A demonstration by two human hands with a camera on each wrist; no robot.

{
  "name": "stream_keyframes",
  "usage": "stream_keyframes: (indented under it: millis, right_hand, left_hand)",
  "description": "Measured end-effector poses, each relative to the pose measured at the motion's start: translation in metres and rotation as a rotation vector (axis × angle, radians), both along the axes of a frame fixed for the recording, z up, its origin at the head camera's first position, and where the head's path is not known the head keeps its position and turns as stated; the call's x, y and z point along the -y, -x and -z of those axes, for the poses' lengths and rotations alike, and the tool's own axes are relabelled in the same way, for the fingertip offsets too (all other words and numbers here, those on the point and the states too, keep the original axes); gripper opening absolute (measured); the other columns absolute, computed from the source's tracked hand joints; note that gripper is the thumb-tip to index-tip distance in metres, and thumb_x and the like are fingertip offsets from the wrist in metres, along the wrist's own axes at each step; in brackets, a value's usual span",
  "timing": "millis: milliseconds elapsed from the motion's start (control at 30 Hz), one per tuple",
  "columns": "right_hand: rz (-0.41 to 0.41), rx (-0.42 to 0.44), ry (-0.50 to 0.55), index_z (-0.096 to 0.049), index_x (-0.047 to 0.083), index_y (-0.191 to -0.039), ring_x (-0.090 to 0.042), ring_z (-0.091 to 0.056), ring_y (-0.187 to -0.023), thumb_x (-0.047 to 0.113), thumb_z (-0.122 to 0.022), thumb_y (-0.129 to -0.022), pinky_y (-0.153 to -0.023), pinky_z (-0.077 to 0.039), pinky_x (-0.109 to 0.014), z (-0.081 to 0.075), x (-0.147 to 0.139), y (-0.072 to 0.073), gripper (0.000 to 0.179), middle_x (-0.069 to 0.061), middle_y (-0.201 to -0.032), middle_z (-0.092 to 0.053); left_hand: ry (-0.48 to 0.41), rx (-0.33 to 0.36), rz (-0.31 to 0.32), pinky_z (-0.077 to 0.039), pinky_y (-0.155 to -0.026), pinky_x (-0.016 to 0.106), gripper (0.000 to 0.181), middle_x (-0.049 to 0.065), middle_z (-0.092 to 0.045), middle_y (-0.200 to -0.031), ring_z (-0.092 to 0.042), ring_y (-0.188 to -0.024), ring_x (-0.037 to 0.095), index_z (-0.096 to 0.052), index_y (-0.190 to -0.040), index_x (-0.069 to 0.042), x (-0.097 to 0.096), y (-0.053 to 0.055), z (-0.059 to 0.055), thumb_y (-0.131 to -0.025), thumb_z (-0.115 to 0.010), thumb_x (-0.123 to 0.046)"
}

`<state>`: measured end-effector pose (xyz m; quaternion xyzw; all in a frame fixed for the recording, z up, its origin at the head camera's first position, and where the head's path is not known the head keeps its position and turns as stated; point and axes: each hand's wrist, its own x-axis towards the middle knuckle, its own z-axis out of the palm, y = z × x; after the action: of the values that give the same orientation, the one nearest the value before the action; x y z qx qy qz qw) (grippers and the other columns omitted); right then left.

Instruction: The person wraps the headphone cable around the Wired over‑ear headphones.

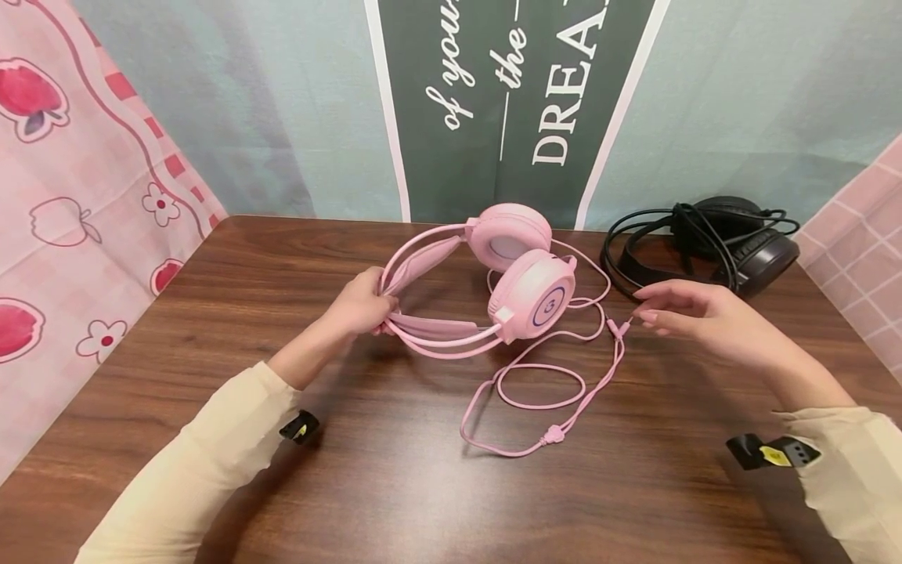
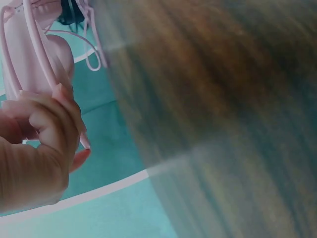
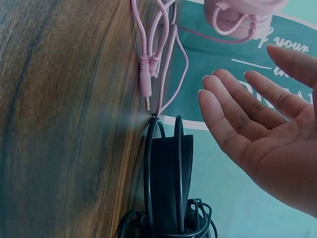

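Observation:
Pink headphones [image 1: 535, 294] with a blue logo on one ear cup are tilted over the wooden table. My left hand [image 1: 362, 301] grips the top of their headband, and the left wrist view shows the fingers [image 2: 54, 119] curled round it. Their pink cable [image 1: 543, 366] lies in loose loops on the table, with a splitter and two plugs. Close to the plugs [image 3: 145, 84], my right hand [image 1: 712, 321] hovers with relaxed fingers and holds nothing; the right wrist view shows the palm turned open, apart from the cable.
Black headphones [image 1: 761, 243] with a bundled black cable lie at the table's back right, just beyond my right hand. A grey-green printed cloth [image 1: 282, 110] hangs behind the table [image 1: 395, 486]. Pink patterned cloth [image 1: 70, 211] stands at the left and pink tiles [image 1: 863, 227] at the right.

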<state>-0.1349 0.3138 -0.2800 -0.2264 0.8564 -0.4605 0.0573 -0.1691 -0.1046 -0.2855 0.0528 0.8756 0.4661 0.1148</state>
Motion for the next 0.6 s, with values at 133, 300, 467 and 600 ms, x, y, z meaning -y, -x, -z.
stream_keyframes:
  millis: [133, 300, 467, 600]
  right_hand:
    - [-0.005, 0.0, 0.011, -0.058, 0.017, -0.111, -0.006, -0.063, -0.08, -0.006, -0.055, -0.087, -0.066, -0.054, -0.02, 0.001, 0.0, 0.0, 0.033, 0.005, -0.093, -0.066]
    - [-0.004, -0.006, 0.005, -0.059, 0.017, -0.11, -0.006, -0.063, -0.079, -0.006, -0.055, -0.086, -0.066, -0.054, -0.019, 0.002, -0.001, 0.001, 0.033, 0.005, -0.092, -0.066]
    - [-0.005, -0.02, -0.019, -0.059, 0.017, -0.11, -0.007, -0.063, -0.078, -0.005, -0.055, -0.086, -0.065, -0.054, -0.019, 0.003, 0.0, 0.001, 0.032, 0.006, -0.092, -0.066]
    - [-0.022, -0.011, -0.007, -0.058, 0.015, -0.111, -0.006, -0.063, -0.08, -0.005, -0.053, -0.088, -0.066, -0.054, -0.02, 0.002, 0.002, 0.002, 0.031, 0.005, -0.093, -0.066]
  left_hand:
    - [-0.004, -0.021, -0.026, -0.04, -0.034, 0.017, 0.031, 0.013, -0.058, -0.065, -0.047, -0.039, 0.008, -0.042, -0.111, 0.012, 0.005, -0.003, -0.005, -0.081, -0.044, 0.005]
    - [-0.043, -0.008, -0.055, -0.039, -0.033, 0.017, 0.029, 0.012, -0.055, -0.065, -0.044, -0.038, 0.007, -0.042, -0.111, 0.011, 0.01, -0.006, -0.007, -0.083, -0.045, 0.004]
    - [-0.083, 0.01, -0.068, -0.039, -0.033, 0.016, 0.028, 0.011, -0.053, -0.065, -0.043, -0.038, 0.007, -0.041, -0.111, 0.012, 0.012, -0.008, -0.008, -0.084, -0.044, 0.005]
    - [-0.088, 0.008, -0.073, -0.038, -0.033, 0.016, 0.028, 0.01, -0.051, -0.063, -0.043, -0.038, 0.006, -0.041, -0.111, 0.012, 0.013, -0.01, -0.009, -0.084, -0.045, 0.005]
